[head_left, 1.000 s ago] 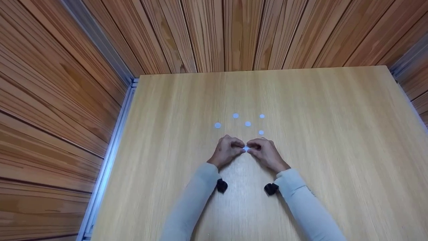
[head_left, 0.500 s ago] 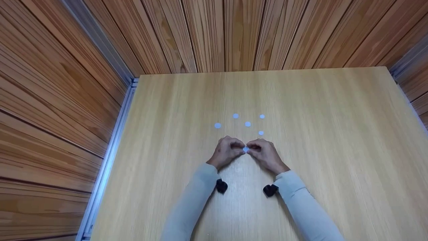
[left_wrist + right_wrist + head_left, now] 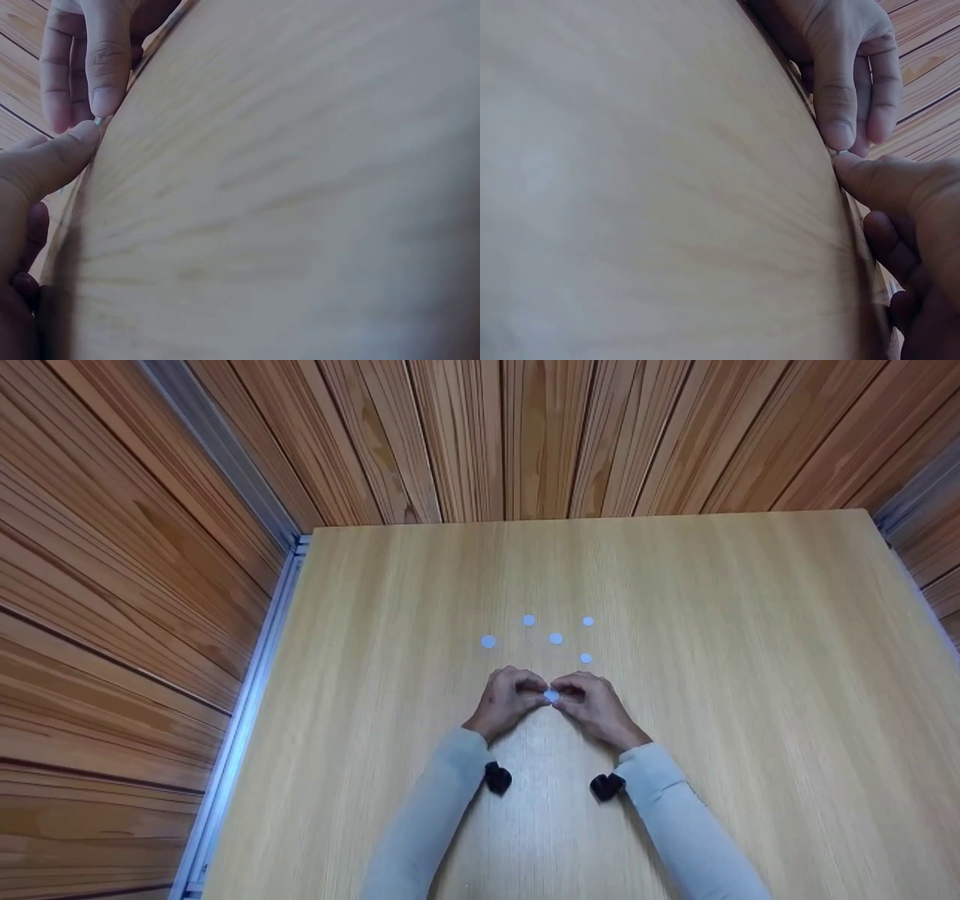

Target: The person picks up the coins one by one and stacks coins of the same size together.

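In the head view my left hand (image 3: 507,702) and right hand (image 3: 594,705) meet near the middle of the table, thumbs and forefingers bent around a small pale-blue disc (image 3: 552,695). Each hand pinches one side of this disc, just above or against the tabletop; I cannot tell which. Both wrist views show the thumb tips almost touching, and only a sliver of the disc (image 3: 98,121) appears between them. Beyond the hands several similar discs lie flat and apart, among them one at the left (image 3: 488,642) and one close to the right hand (image 3: 586,658).
A light wooden table (image 3: 712,660) spreads beneath the hands. Wood-panelled walls (image 3: 540,435) stand behind it and to the sides, with a metal rail (image 3: 255,682) along its left edge. Black wrist cameras (image 3: 498,778) hang by the sleeves.
The hands keep their pinch on the disc, whose face shows a little more than a second ago. The loose discs have not moved.
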A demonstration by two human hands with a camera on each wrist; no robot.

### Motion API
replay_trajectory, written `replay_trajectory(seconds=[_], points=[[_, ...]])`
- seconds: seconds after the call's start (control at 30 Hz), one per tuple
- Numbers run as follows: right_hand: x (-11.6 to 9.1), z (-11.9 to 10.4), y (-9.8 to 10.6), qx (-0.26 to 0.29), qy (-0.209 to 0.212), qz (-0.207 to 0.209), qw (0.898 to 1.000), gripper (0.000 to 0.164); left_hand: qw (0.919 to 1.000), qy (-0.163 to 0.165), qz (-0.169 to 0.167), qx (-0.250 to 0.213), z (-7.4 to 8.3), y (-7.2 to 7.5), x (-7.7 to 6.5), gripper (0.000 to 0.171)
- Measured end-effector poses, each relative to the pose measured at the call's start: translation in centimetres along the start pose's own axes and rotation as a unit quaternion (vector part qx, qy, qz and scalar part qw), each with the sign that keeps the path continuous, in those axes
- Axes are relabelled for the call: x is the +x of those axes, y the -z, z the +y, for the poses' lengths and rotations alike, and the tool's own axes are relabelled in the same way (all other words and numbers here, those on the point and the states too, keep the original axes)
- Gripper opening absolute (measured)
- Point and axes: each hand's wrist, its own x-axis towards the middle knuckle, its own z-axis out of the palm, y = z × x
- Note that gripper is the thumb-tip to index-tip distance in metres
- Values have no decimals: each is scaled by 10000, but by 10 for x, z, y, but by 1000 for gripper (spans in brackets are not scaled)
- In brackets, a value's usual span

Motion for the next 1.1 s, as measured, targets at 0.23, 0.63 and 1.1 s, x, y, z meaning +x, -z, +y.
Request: replay_trajectory(seconds=[0.23,0.63,1.1], points=[[0,0,-1,332,4,79,9994,22,9994,-101,7,-323,-2,1,-1,16],[0,-4,-7,464,37,137,9988,15,9970,81,-17,-775,-1,7,-6,15],[-3,-17,-12,730,179,-7,9972,19,9912,128,57,-1319,-5,14,-16,17]])
